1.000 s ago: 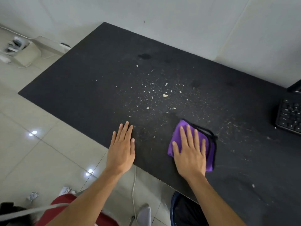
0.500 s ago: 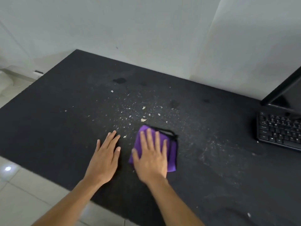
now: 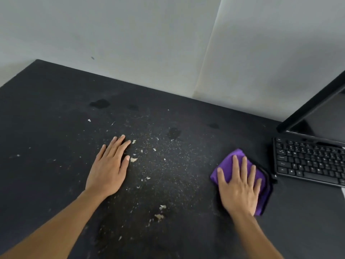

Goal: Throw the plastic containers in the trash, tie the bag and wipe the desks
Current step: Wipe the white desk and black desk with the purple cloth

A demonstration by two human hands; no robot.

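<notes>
Desk (image 3: 46, 116) — black top, set against a pale wall (image 3: 130, 34), strewn with pale crumbs (image 3: 158, 165) between the hands. Left hand (image 3: 107, 170): flat on the desk, fingers straight, holding nothing. Right hand (image 3: 239, 186): fingers straight, pressing flat on a folded purple cloth (image 3: 228, 165) — the cloth lies just left of a keyboard (image 3: 308, 161). Monitor (image 3: 321, 109) behind the keyboard.
</notes>
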